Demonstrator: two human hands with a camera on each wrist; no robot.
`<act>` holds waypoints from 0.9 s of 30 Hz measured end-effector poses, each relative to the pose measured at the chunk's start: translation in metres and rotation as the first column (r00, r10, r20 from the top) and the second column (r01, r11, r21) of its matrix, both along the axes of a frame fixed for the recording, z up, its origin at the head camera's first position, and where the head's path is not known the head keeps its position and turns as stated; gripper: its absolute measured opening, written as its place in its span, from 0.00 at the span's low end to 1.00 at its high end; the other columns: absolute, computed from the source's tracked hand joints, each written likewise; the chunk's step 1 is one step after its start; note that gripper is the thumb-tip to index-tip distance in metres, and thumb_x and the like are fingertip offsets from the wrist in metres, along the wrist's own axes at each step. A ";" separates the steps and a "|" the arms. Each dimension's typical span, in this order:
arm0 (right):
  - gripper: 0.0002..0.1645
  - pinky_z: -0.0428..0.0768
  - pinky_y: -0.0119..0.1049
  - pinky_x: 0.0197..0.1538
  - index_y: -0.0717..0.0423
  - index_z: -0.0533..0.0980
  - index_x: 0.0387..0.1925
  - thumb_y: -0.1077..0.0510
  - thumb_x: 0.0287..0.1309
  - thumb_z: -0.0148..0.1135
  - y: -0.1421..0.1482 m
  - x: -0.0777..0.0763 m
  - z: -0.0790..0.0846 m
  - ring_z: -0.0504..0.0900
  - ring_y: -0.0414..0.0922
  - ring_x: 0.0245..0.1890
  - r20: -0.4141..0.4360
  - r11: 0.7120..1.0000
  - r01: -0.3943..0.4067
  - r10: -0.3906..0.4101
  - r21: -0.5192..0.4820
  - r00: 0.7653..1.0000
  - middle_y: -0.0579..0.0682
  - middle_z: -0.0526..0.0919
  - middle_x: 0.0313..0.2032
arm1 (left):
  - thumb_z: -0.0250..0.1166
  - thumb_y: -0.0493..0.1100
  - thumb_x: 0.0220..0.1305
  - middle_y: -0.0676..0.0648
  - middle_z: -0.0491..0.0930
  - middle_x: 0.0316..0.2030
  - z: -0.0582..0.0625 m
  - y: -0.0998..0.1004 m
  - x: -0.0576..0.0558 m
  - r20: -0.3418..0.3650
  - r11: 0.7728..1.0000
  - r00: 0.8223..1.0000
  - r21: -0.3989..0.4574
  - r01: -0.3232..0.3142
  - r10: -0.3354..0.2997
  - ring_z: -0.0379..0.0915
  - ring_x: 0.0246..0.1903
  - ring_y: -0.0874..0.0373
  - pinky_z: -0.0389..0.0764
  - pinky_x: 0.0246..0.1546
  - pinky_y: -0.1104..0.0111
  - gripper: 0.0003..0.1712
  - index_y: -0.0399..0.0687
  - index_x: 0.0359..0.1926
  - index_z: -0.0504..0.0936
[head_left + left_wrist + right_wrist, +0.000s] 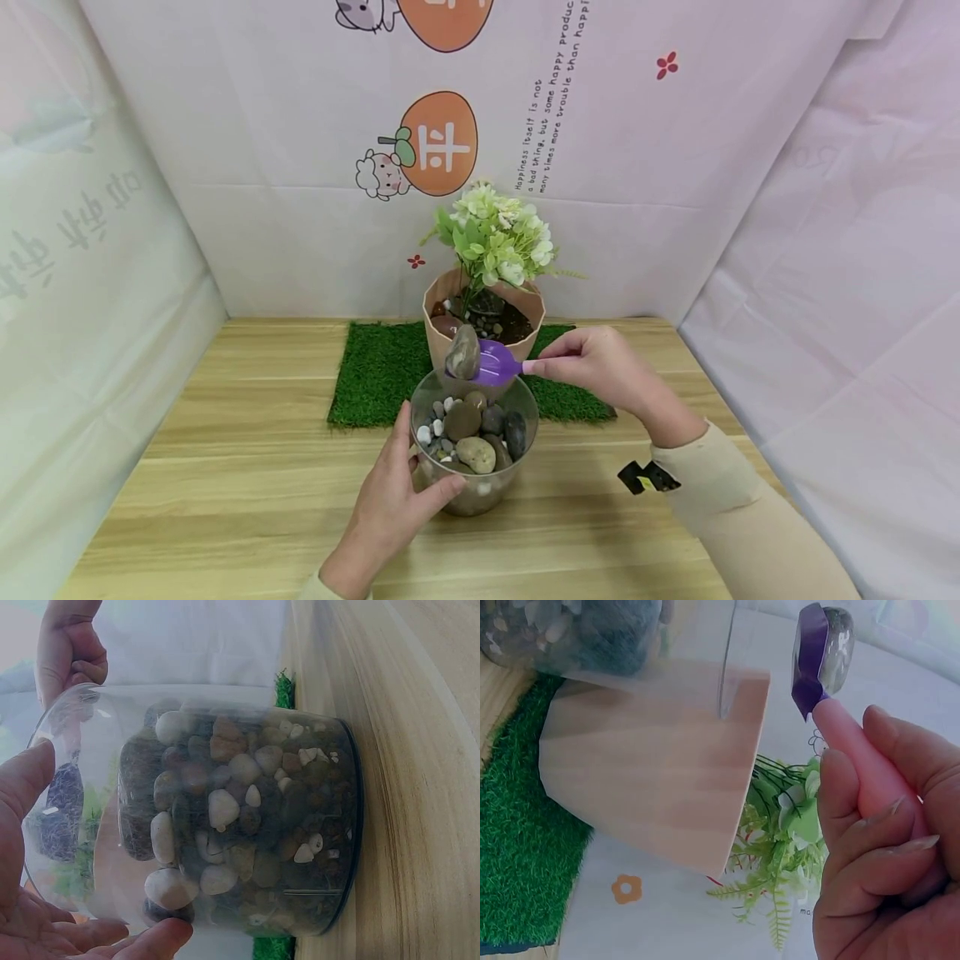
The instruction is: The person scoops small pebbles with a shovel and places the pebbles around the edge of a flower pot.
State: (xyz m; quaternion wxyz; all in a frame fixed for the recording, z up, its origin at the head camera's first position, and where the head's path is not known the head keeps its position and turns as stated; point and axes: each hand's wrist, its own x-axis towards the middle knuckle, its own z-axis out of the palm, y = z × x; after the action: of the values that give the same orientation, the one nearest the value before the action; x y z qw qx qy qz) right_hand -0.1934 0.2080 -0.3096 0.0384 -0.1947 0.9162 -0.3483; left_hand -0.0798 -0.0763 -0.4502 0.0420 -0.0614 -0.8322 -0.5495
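My right hand (600, 371) grips the pink handle (862, 754) of a small toy shovel with a purple scoop (498, 363). A large grey-brown stone (463, 352) lies on the scoop, held above the far rim of a clear round container (480, 498). Inside that container are big smooth stones (476, 455) over white and grey pebbles (223, 810). My left hand (386, 492) holds the container at its left side, thumb at the front and fingers around the side. Behind it stands a peach flowerpot (652, 765) with dark soil, stones and pale green-white flowers (495, 237).
The flowerpot stands on a green artificial grass mat (375, 371). Under everything is a wood-grain table (247, 475). White printed cloth (285, 125) hangs behind and at both sides of the table.
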 end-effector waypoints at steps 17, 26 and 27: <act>0.17 0.81 0.39 0.38 0.44 0.90 0.41 0.37 0.64 0.71 0.001 -0.013 0.005 0.81 0.48 0.36 0.007 0.992 0.119 -0.120 0.050 0.993 0.46 0.88 0.35 | 0.78 0.63 0.57 0.37 0.48 0.82 -0.001 0.000 0.000 -0.017 1.000 1.000 0.004 -0.002 0.002 0.59 0.77 0.41 0.76 0.69 0.52 0.72 0.46 0.85 0.39; 0.18 0.77 0.39 0.34 0.46 0.89 0.45 0.40 0.68 0.67 0.002 -0.022 0.004 0.76 0.48 0.31 0.039 0.991 0.124 -0.126 0.055 0.991 0.50 0.87 0.37 | 0.78 0.64 0.56 0.38 0.48 0.82 0.000 0.000 0.000 -0.010 1.000 1.000 0.011 -0.004 0.004 0.58 0.77 0.41 0.76 0.69 0.51 0.72 0.47 0.85 0.39; 0.18 0.77 0.39 0.35 0.47 0.89 0.46 0.40 0.68 0.67 0.002 -0.023 0.004 0.76 0.48 0.32 0.045 0.991 0.123 -0.125 0.055 0.991 0.51 0.87 0.37 | 0.78 0.64 0.57 0.38 0.48 0.82 0.000 0.000 0.000 -0.012 1.000 1.000 0.009 -0.004 0.004 0.57 0.77 0.41 0.76 0.69 0.51 0.72 0.47 0.85 0.39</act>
State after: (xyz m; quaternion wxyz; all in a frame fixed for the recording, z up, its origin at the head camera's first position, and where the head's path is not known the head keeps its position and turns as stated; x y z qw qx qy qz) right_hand -0.2165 0.2101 -0.3056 0.0440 -0.1277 0.9340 -0.3308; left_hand -0.0795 -0.0768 -0.4504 0.0484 -0.0630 -0.8294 -0.5530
